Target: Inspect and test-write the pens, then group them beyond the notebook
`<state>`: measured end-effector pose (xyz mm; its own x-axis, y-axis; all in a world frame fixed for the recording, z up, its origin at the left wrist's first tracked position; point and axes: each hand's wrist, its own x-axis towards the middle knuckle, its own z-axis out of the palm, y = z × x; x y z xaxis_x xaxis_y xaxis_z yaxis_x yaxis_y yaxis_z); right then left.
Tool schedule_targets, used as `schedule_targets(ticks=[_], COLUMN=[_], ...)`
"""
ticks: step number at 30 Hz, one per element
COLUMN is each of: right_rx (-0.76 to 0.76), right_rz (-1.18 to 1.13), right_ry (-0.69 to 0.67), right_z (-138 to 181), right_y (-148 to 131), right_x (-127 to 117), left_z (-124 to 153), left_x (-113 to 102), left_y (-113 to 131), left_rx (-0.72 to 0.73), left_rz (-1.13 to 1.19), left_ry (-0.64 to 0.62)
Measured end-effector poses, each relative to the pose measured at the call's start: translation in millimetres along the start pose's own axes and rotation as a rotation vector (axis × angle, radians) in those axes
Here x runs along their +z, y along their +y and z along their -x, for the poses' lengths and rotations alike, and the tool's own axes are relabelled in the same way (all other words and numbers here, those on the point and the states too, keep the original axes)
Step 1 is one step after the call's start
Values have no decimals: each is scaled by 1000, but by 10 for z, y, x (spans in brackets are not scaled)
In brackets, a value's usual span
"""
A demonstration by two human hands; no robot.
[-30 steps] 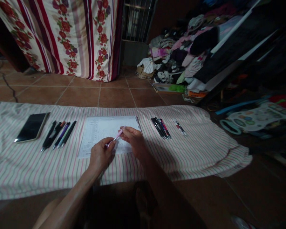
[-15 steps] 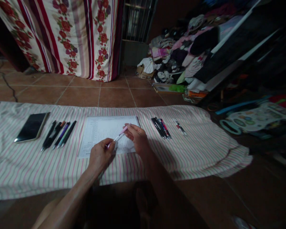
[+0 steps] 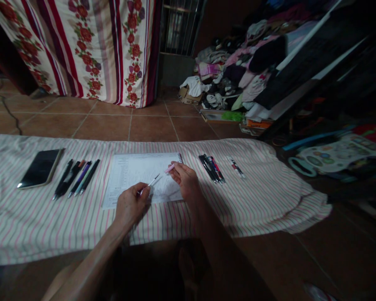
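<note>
My left hand [image 3: 130, 203] pinches the lower part of a pen, and its thin refill [image 3: 154, 179] sticks out up and to the right with a dark end. The pink pen barrel [image 3: 169, 169] is between the fingertips of my right hand [image 3: 186, 179]. A small gap separates the two pen pieces. Both hands are over a spiral notebook [image 3: 138, 165] lying flat, its coil on the right side. Left of the notebook several pens [image 3: 78, 177] lie side by side. To its right is a tight group of dark pens [image 3: 210, 168], with small white-and-dark pieces [image 3: 236, 167] beyond.
A smartphone [image 3: 40, 167] lies at the left on the striped cloth [image 3: 263, 196] covering the low surface. Behind are a tiled floor [image 3: 106, 125], a floral curtain [image 3: 103, 50] and a heap of clothes [image 3: 235, 71]. A pale plastic toy panel [image 3: 335, 154] stands at the right.
The pen has come apart: my right hand has moved slightly right with the pink barrel, baring the refill's end. My left hand has stayed almost in place.
</note>
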<state>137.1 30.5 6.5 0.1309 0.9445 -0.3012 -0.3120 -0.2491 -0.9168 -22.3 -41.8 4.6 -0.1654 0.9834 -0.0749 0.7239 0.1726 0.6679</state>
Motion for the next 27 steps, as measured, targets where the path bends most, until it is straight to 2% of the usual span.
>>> schedule_targets(ticks=[3,8,12,18,22,27], right_rx=[-43,-255,-313,-367,-413,-511], right_rz=[65,352,604,917,1108,1190], right_ry=[27,86,108,119,197,242], right_z=[-100,-293,-386,-329,-281,-294], right_y=[73,202,241,165,142,204], right_x=[-69,-172,-241,-263,-229,-228], left_z=[3,0,-17,-36,-33,-41], left_x=[-12,-25,-12,20,28,42], left_y=[10,26,29,53,62,49], left_rx=[-19,-20,-22,3,24,37], left_rz=[-3,-30,-16,-19,-7,-5], left_ry=[-6,1,-3,0,-17,-15])
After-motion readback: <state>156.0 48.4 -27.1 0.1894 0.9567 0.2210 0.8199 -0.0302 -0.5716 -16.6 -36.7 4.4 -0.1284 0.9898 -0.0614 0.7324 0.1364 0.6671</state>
